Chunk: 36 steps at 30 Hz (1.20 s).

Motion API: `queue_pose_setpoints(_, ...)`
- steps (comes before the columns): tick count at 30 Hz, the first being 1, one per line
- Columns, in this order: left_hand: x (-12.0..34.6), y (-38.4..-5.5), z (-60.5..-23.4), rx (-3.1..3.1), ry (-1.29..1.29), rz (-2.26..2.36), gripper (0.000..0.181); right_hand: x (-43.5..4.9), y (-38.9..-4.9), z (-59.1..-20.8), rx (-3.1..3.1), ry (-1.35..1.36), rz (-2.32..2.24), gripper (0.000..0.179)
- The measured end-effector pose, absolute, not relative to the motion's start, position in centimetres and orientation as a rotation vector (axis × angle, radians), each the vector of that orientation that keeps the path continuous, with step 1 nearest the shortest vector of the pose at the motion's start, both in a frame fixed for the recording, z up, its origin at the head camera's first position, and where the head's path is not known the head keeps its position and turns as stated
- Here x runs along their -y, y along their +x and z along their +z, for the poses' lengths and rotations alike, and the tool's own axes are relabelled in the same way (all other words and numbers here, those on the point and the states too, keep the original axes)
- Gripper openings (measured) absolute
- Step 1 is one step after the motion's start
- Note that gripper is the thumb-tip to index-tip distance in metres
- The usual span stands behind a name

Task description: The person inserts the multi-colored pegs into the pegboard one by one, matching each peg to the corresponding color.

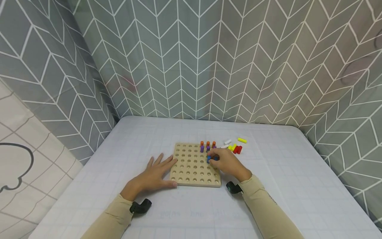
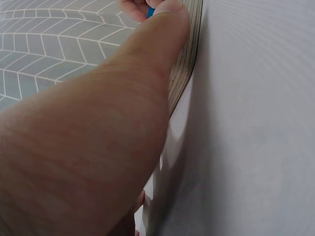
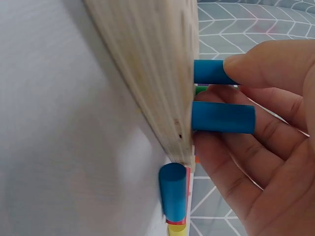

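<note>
The right hand (image 1: 228, 162) is held over the right part of the wooden pegboard (image 1: 195, 166), with its fingers curled toward the board. In the right wrist view a blue peg (image 3: 212, 72) is seen pinched at its outer end by a fingertip (image 3: 256, 66), its other end seated against the board face (image 3: 152, 73). A second blue peg (image 3: 222, 117) stands out of the board just beside the first, with the curled fingers lying along it. A third blue peg (image 3: 173, 191) lies off the board at its edge, on the table; something yellow and red shows below it, too cut off to identify.

The left hand (image 1: 155, 174) is laid flat on the table, fingers straight and spread, with the fingertips touching the left edge of the pegboard; nothing is held by it. In the left wrist view the board edge (image 2: 184, 64) is seen beyond the thumb.

At the far row of the board, orange pegs (image 1: 208, 143) and purple pegs (image 1: 202, 149) are seen standing upright in holes. Loose pegs are scattered on the table just beyond the board's far right corner: a yellow peg (image 1: 242, 140), a white peg (image 1: 227, 142) and red pegs (image 1: 237, 149). The table is covered by a pale gridded cloth (image 1: 298, 186). Grey patterned curtains (image 1: 209, 59) enclose it at the back and sides.
</note>
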<state>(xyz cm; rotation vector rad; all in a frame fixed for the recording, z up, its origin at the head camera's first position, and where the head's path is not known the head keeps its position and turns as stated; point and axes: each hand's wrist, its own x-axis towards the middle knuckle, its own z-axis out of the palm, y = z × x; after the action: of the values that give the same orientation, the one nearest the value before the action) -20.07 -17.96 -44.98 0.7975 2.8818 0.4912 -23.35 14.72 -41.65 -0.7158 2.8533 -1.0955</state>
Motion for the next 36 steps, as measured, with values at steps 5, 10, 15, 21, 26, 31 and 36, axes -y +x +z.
queue_pose_setpoints(5,18.0,-20.0,-45.1,-2.883,0.791,0.488,0.105,-15.1,-23.3,-41.3,-2.832,-0.689,-1.183,0.017)
queue_pose_setpoints(10,18.0,-19.9,-44.9,-2.887,0.792,0.503,0.105,-16.0,-23.5,-41.0,-2.851,-0.687,-1.316,0.015)
queue_pose_setpoints(15,18.0,-19.9,-44.7,-2.89,0.801,0.51,0.105,-17.4,-23.7,-40.8,-2.907,-0.61,-1.366,0.016)
queue_pose_setpoints(21,18.0,-19.9,-44.7,-2.89,0.805,0.517,0.105,-18.9,-24.1,-41.2,-2.941,-0.544,-1.367,0.015)
queue_pose_setpoints(26,18.0,-19.9,-44.9,-2.894,0.82,0.522,0.104,-19.6,-24.3,-41.9,-2.962,-0.531,-1.309,0.014)
queue_pose_setpoints(31,17.9,-19.9,-44.9,-2.895,0.814,0.507,0.105,-19.9,-24.4,-42.4,-2.945,-0.529,-1.219,0.016)
queue_pose_setpoints(36,17.9,-19.8,-44.8,-2.887,0.801,0.52,0.105,-19.9,-24.5,-42.7,-2.931,-0.545,-1.157,0.015)
